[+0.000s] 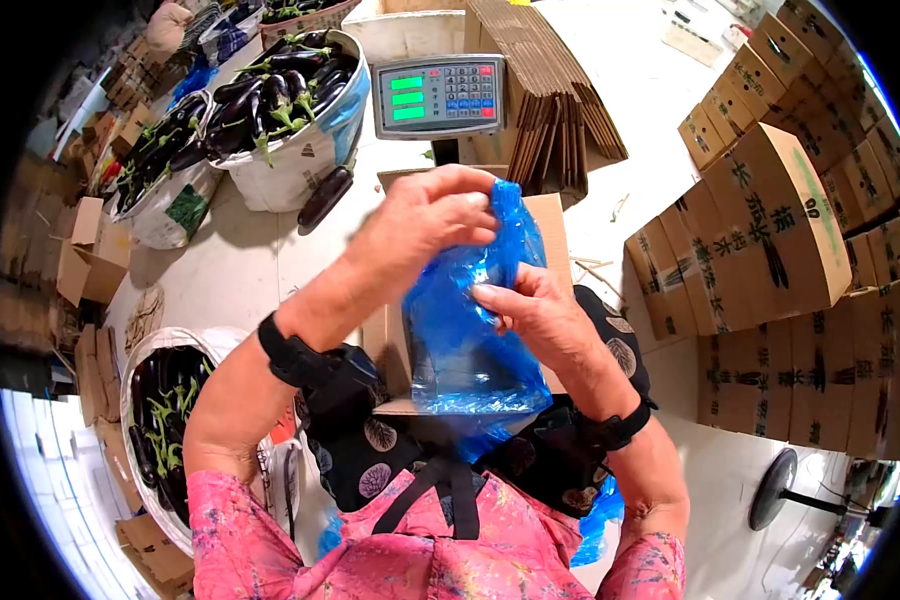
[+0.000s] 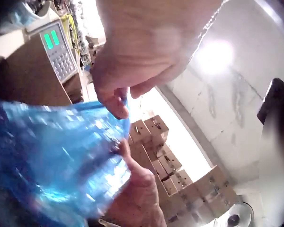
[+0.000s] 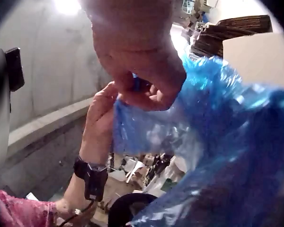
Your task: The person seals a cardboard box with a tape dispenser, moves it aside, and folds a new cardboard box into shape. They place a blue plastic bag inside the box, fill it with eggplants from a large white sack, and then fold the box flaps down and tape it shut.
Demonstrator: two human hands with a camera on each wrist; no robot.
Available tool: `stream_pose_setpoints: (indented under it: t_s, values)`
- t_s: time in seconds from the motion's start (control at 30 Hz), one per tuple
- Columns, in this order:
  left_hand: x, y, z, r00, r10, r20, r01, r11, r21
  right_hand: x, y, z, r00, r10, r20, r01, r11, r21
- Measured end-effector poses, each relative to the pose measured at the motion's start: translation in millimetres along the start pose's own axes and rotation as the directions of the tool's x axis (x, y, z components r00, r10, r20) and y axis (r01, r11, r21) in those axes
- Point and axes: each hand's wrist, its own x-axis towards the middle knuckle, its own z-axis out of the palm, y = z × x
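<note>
A crinkled blue plastic bag (image 1: pixel 460 340) hangs over an open cardboard box (image 1: pixel 552 222) in front of the person's lap. My left hand (image 1: pixel 440 215) pinches the bag's bunched upper edge between thumb and fingers. Lower and to the right, my right hand (image 1: pixel 548 318) grips the side of the bag, its thumb lying on the film. From the left wrist, the film (image 2: pixel 52 156) spreads out below the left hand (image 2: pixel 142 56). In the right wrist view the right hand (image 3: pixel 137 61) has curled fingers on the bag, with the left hand just behind.
Sacks of eggplants (image 1: pixel 290 150) stand at the upper left, and another sack (image 1: pixel 170 345) is by the left elbow. A scale with lit green displays (image 1: pixel 440 97) sits ahead, beside folded cardboard (image 1: pixel 540 90). Stacked printed cartons (image 1: pixel 760 230) line the right. One eggplant (image 1: pixel 326 197) lies loose.
</note>
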Motion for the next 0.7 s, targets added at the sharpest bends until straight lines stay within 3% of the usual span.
stream_pose_setpoints:
  t_s: [0.07,0.17,0.2,0.27,0.4,0.43,0.47,0.53,0.57,0.67,0.7]
  values:
    - [-3.1,0.5,-22.2,0.995,-0.081,0.061,0.083,0.996,-0.032,-2.5,-3.1,-7.2,1.0,-0.029,-0.002,0.029,0.991,0.131]
    - [-18.5,-6.7,-27.5,0.974,-0.218,0.059,0.211,0.971,0.111,1.4,-13.1,-17.7,0.99,-0.131,-0.043,0.138,0.95,0.281]
    - [-21.0,-10.1,-25.9,0.975,-0.205,0.089,0.175,0.947,0.269,3.7,-14.5,-19.1,0.99,-0.12,-0.068,0.135,0.948,0.287]
    - [-26.6,-25.2,-20.7,0.976,-0.087,0.199,0.05,0.982,0.183,8.7,-14.9,-21.4,0.989,-0.096,-0.115,0.127,0.946,0.298]
    - [-24.6,-29.1,-4.8,0.99,-0.081,0.118,0.064,0.987,0.146,19.2,-4.8,-20.1,0.993,-0.108,-0.052,0.12,0.888,0.444]
    - [-20.5,-32.5,-4.6,0.993,-0.077,0.091,0.063,0.987,0.146,20.0,-2.8,-13.7,0.982,-0.184,-0.048,0.187,0.889,0.418]
    - [-19.2,-33.4,-4.9,0.996,-0.069,0.056,0.058,0.983,0.176,18.0,-5.1,-10.6,0.981,-0.192,0.002,0.184,0.943,0.278]
    - [-17.3,-29.2,-0.9,0.999,-0.053,-0.006,0.053,0.971,0.234,9.5,-11.0,12.4,0.954,-0.286,-0.086,0.29,0.956,0.039]
    - [-18.0,-24.8,2.9,0.999,-0.034,-0.026,0.04,0.969,0.243,10.7,-7.8,15.0,0.942,-0.315,-0.118,0.321,0.946,0.034]
    - [-17.1,-27.1,-2.2,1.0,-0.02,-0.008,0.021,0.985,0.171,18.0,1.0,-12.7,0.977,-0.169,-0.129,0.196,0.952,0.235]
    - [-16.2,-31.9,-7.7,0.999,-0.006,-0.035,0.014,0.971,0.237,19.8,-0.5,-13.2,0.972,-0.16,-0.169,0.204,0.938,0.281]
